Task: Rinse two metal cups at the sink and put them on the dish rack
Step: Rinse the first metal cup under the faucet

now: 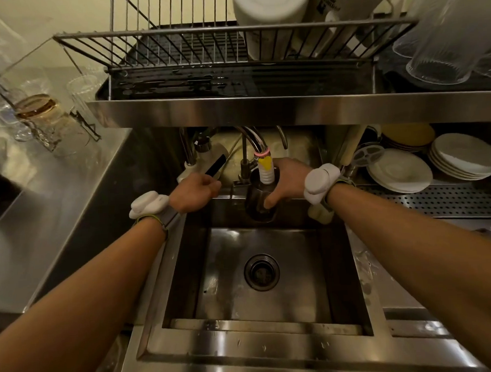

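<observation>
My right hand [285, 181] grips a dark metal cup [259, 202] and holds it upright at the back of the sink [263, 324], right under the faucet spout [264, 167] with its white and yellow tip reaching into the cup's mouth. My left hand [195, 192] has its fingers curled on the black-and-white faucet lever [213, 167] to the left of the spout. Above the sink hangs the wire dish rack [180, 47] on a steel shelf. I see only this one metal cup.
White containers [272, 11] stand in the rack's right half, and clear glasses [442, 47] sit to their right. Stacked white plates [400, 172] lie under the shelf at the right. Glass jars [41, 111] crowd the steel counter at the left. The drain [261, 271] is in the basin's middle.
</observation>
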The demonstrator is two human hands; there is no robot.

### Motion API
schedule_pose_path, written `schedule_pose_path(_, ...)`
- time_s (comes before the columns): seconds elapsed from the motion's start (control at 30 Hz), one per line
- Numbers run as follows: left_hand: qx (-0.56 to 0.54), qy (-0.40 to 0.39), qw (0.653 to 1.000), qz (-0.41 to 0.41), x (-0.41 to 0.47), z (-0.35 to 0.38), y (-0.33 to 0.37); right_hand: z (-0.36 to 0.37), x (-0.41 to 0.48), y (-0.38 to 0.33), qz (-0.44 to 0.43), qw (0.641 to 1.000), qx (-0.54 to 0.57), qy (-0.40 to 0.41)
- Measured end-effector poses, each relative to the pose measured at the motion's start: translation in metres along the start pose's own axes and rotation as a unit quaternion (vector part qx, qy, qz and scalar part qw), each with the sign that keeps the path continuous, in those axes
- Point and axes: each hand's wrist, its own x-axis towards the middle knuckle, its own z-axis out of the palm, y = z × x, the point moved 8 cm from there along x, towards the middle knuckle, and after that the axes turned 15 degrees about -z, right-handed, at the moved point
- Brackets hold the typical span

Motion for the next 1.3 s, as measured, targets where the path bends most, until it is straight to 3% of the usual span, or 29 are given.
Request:
schedule_pose_path(0.13, -0.031, -0.048, 0.998, 0.000, -0.009, 0.013, 0.009, 0.007, -0.004, 0.000, 0.000, 0.999, 0.002, -0.035)
schedule_pose_path(0.2, -0.033, -0.081, 0.996, 0.004, -0.012, 0.028, 0.016, 0.004, -0.008, 0.007, 0.013, 1.000, 0.003, -0.011)
schedule_pose_path(0.47, -0.046, -0.115, 0.992, 0.012, -0.016, 0.056, 0.042, 0.010, -0.017, 0.019, 0.034, 0.997, 0.063, 0.029)
schedule_pose_path(0.6, -0.062, -0.103, 0.993, 0.016, -0.015, 0.055, 0.047, 0.008, -0.022, 0.024, 0.046, 0.997, 0.054, -0.003)
schedule_pose_path(0.8, 0.094, 0.006, 0.994, 0.054, -0.017, 0.036, 0.051, 0.004, -0.027, 0.025, 0.073, 0.995, 0.041, -0.062)
schedule_pose_path(0.9, 0.147, 0.025, 0.987, 0.067, -0.017, 0.029, 0.053, 0.007, -0.027, 0.028, 0.074, 0.994, 0.020, -0.080)
schedule_pose_path(1.3, 0.374, 0.116, 0.914, 0.110, -0.030, 0.023, 0.071, 0.004, -0.028, 0.032, 0.085, 0.993, 0.021, -0.084)
